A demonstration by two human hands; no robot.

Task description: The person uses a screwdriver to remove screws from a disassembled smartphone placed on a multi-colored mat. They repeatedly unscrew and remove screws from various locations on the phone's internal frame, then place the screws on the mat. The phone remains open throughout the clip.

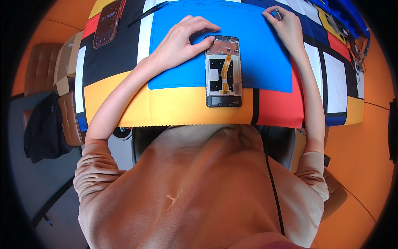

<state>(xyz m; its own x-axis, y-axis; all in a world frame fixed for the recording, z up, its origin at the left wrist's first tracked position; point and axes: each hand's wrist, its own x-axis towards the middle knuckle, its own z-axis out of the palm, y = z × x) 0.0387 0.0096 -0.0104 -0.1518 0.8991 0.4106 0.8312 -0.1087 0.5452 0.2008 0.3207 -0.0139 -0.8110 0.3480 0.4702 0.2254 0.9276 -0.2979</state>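
A disassembled phone, its inside and an orange ribbon cable exposed, lies face up across the lower edge of a blue work mat. Beside its upper left corner is my left hand, thumb tip against the phone's edge, fingers stretched apart and gripping nothing. Farther off, over the mat's upper right corner, my right hand pinches a small dark cylindrical piece, perhaps the end of a slim tool. Most of that piece is hidden by the fingers.
Another phone with a lit screen lies at the far left, near a thin black strap. Blue material and cables crowd the far right. The colour-block tablecloth ends just before my body. A cardboard box stands left of the table.
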